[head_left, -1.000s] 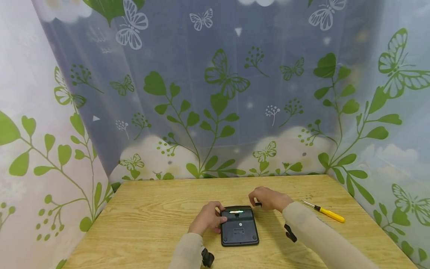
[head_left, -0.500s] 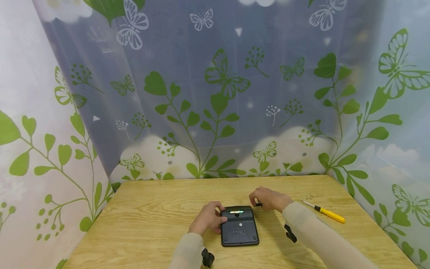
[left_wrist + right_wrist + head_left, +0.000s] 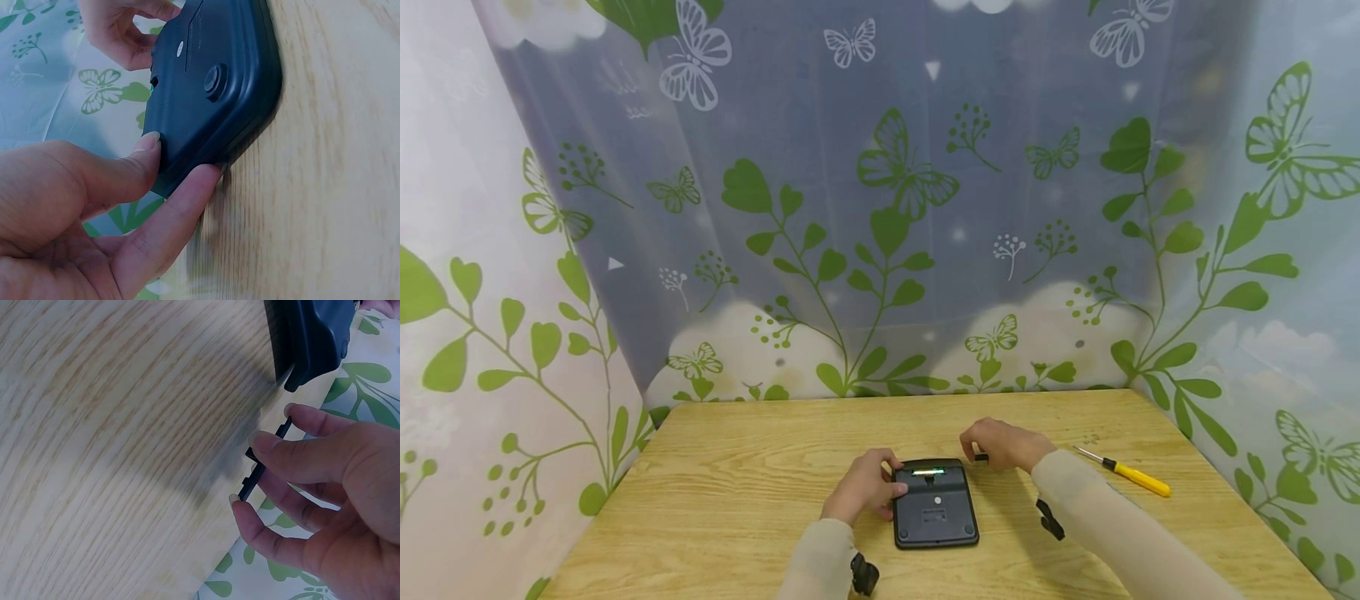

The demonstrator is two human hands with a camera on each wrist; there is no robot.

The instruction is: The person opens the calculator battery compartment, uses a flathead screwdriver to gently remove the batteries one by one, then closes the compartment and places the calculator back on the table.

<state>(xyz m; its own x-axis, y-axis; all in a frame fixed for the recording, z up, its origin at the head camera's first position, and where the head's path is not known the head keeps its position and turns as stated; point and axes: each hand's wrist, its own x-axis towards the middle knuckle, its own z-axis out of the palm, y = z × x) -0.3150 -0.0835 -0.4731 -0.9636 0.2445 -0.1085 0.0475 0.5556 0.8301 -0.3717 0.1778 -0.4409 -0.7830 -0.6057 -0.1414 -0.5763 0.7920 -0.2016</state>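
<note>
A black calculator lies face down on the table, its small battery slot uncovered near the far end. Inside that slot a shiny battery shows. My left hand grips the calculator's left edge; in the left wrist view the thumb presses its back and a finger lies along its side. Just off the far right corner, my right hand pinches a thin black battery cover between thumb and fingertips. A gap separates the cover from the calculator in the right wrist view.
A screwdriver with a yellow handle lies on the wooden table, right of my right hand. Printed curtains with leaves and butterflies stand behind the table and along both sides.
My right hand has shifted slightly to the right with the battery cover, away from the calculator. The left hand and the calculator stay in place.
</note>
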